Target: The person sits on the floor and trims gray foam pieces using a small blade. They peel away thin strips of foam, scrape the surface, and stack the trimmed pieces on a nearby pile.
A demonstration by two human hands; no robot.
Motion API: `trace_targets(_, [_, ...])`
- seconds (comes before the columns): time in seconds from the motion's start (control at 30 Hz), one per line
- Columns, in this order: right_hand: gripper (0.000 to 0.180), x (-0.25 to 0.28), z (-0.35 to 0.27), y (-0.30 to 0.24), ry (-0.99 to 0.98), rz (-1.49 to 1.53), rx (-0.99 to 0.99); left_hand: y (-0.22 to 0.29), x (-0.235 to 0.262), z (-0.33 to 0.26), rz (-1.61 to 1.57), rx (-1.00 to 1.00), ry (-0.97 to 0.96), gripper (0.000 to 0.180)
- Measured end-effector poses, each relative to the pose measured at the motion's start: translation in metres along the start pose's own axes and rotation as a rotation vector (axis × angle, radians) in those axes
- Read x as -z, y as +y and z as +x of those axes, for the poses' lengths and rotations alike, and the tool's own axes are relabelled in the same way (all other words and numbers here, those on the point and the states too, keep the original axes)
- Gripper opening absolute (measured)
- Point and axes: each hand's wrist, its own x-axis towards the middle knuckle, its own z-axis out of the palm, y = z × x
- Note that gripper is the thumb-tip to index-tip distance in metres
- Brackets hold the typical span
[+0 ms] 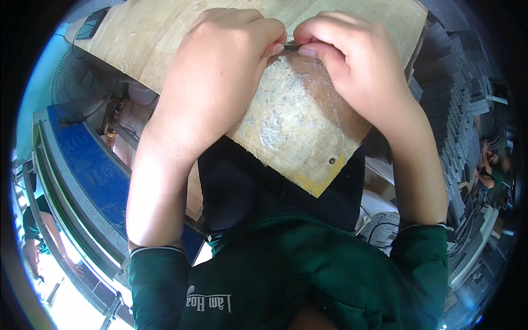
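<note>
1. Daylight, bright; strongest from lower left, where the view blows out to white glare.
2. Worn pale wooden work board (pixel 297 121) evenly lit and sharp.
3. Fisheye bending and a black vignette at the rim; right edge dim, soft.

A workshop: a worn, scratched wooden desk (pixel 297 121) fills twelve o'clock, an electric fan (pixel 82 82) stands at ten, a blue metal machine frame (pixel 88 176) runs along nine, and stacks of dark grey pieces (pixel 451 104) pile up at three.
</note>
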Motion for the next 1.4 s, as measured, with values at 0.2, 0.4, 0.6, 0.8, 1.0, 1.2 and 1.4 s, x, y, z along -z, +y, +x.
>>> trace_targets(0.2, [0.01,0.002,-0.028,-0.015,0.029,-0.007,0.062,0.022,0.01,-0.013,-0.114,0.035,-0.046,0.012])
trace_targets(0.4, [0.01,0.011,-0.022,-0.019,0.017,0.049,-0.004,0.017,0.017,-0.008,-0.062,0.002,-0.037,0.01])
trace_targets(0.6, [0.009,0.004,0.013,0.002,0.131,0.098,0.116,-0.007,0.0,0.016,-0.044,0.044,0.003,0.011])
trace_targets(0.8, [0.009,0.005,-0.019,-0.01,0.006,-0.029,-0.04,-0.001,0.004,-0.007,-0.183,-0.018,-0.02,0.017])
trace_targets(1.0, [0.008,0.013,-0.041,-0.04,-0.006,0.02,-0.008,0.027,0.019,-0.026,-0.33,0.033,-0.132,0.019])
trace_targets(1.2, [0.009,0.017,-0.015,-0.019,0.041,-0.025,0.034,0.006,0.012,-0.007,-0.186,-0.018,0.012,0.019])
trace_targets(1.4, [0.009,-0.002,0.008,0.003,0.066,0.013,0.006,-0.014,-0.007,0.01,-0.22,0.007,0.09,0.016])
